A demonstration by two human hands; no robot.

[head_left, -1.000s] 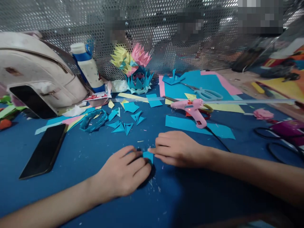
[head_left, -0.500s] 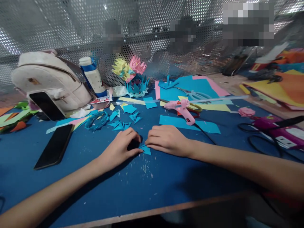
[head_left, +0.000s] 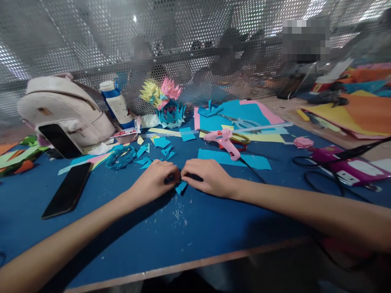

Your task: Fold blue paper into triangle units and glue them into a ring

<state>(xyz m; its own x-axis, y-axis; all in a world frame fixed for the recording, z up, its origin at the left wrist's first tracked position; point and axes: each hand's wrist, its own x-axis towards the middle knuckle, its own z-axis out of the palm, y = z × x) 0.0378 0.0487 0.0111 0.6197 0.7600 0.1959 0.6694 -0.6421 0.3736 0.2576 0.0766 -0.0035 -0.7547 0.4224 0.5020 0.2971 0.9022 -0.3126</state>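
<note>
A small folded piece of blue paper [head_left: 181, 187] is pinched between both hands, low over the blue table. My left hand [head_left: 159, 177] is closed with curled fingers on its left side. From the right, my right hand [head_left: 204, 176] grips it with thumb and fingertips. The fingertips cover the paper's upper part. Just beyond my left hand lie several folded blue paper pieces [head_left: 168, 152]. Past my right hand is a blue paper strip [head_left: 256, 160], with a pink glue gun [head_left: 227, 143] resting across it.
At the left are a black phone [head_left: 67, 190], a second phone [head_left: 60, 140] against a white backpack [head_left: 64, 106], and a bottle [head_left: 117, 105]. Paper flowers [head_left: 170, 112] stand behind. Scissors [head_left: 244, 123] lie on coloured sheets. A purple device [head_left: 348, 165] with cables sits at the right.
Both hands have drawn closer together around the blue paper, and my right thumb now shows curled under. The paper looks smaller and more folded. The whole view has shifted slightly.
</note>
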